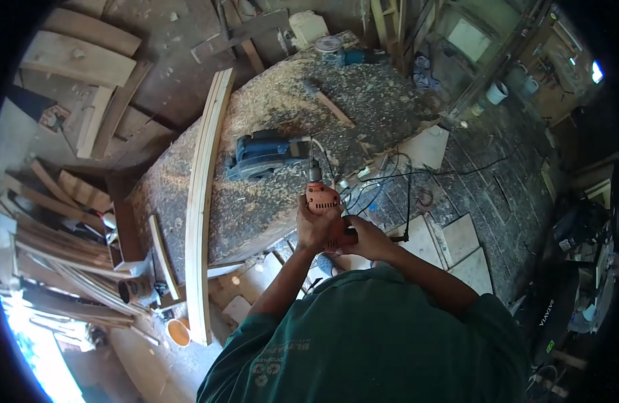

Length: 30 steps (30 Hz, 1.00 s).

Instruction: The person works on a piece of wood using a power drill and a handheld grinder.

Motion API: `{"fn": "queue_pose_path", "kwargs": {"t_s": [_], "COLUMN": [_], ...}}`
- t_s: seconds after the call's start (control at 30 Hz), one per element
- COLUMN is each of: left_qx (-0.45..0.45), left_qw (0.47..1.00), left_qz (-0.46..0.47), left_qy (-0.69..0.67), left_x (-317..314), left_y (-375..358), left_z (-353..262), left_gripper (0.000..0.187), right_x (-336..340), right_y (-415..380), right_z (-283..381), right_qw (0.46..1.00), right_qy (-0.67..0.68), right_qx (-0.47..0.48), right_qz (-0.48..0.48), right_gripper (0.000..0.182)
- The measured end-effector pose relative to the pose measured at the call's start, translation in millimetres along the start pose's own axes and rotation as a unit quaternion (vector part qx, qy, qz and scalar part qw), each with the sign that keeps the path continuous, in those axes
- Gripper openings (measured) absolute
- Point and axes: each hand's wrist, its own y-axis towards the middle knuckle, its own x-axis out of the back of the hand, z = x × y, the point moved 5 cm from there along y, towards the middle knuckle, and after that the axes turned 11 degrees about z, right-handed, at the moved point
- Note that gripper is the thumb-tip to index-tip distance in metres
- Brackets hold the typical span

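My left hand [314,228] is wrapped round the body of an orange-red power drill [323,196]. On its other side, my right hand [365,239] grips the drill's rear handle, though some fingers are hidden. The drill's chuck points away from me, with a thin bit in it. Just beyond lies a blue electric planer [266,156] on the shavings-covered workbench [256,215]. Left of the planer, long pale planks [203,201] lie side by side across the bench and overhang its near edge.
A hammer [331,107] and a blue power tool with a round disc [350,57] lie farther back. Black cables [390,176] trail rightward. Stacked boards [74,60] fill the left side. An orange-rimmed bucket [178,332] stands below the planks. Flat tiles [457,236] lie at right.
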Motion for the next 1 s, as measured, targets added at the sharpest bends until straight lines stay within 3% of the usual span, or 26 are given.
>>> {"fn": "queue_pose_path", "kwargs": {"t_s": [0.13, 0.2, 0.33, 0.43, 0.53, 0.57, 0.6, 0.67, 0.77, 0.87, 1.0], "left_qx": [0.038, 0.025, 0.000, -0.012, -0.028, -0.018, 0.004, 0.012, -0.010, 0.021, -0.001], "left_qw": [0.997, 0.994, 0.986, 0.999, 0.985, 0.977, 0.963, 0.909, 0.879, 0.865, 0.888], "left_qz": [-0.026, -0.033, -0.022, -0.008, 0.036, 0.106, 0.089, 0.141, 0.211, 0.219, 0.209], "left_qy": [-0.061, -0.103, -0.167, 0.050, -0.166, -0.182, -0.252, -0.392, -0.427, -0.450, -0.410], "left_x": [-37, -60, -112, -136, -165, -176, -182, -195, -211, -220, -223], "left_y": [16, 18, 25, 25, 15, 15, 21, 36, 52, 63, 64], "left_z": [5, -5, -21, -33, -70, -91, -100, -114, -141, -135, -142], "left_gripper": [0.062, 0.062, 0.062, 0.064, 0.072, 0.083, 0.087, 0.084, 0.078, 0.073, 0.063], "right_x": [34, 55, 92, 124, 167, 179, 188, 204, 212, 224, 226], "right_y": [-23, -34, -56, -81, -106, -112, -117, -124, -122, -124, -125], "right_z": [-7, -9, -28, -50, -54, -53, -55, -57, -77, -72, -77], "right_qw": [0.997, 0.989, 0.951, 0.949, 0.943, 0.940, 0.938, 0.931, 0.920, 0.934, 0.942], "right_qy": [-0.072, -0.141, -0.308, -0.304, -0.303, -0.302, -0.301, -0.301, -0.320, -0.298, -0.259], "right_qx": [-0.008, -0.033, 0.010, 0.073, 0.131, 0.152, 0.168, 0.202, 0.221, 0.197, 0.213], "right_qz": [-0.034, -0.008, -0.025, -0.047, -0.040, -0.036, -0.042, -0.053, -0.055, -0.031, -0.027], "right_gripper": [0.078, 0.079, 0.086, 0.092, 0.095, 0.096, 0.097, 0.100, 0.106, 0.107, 0.104]}}
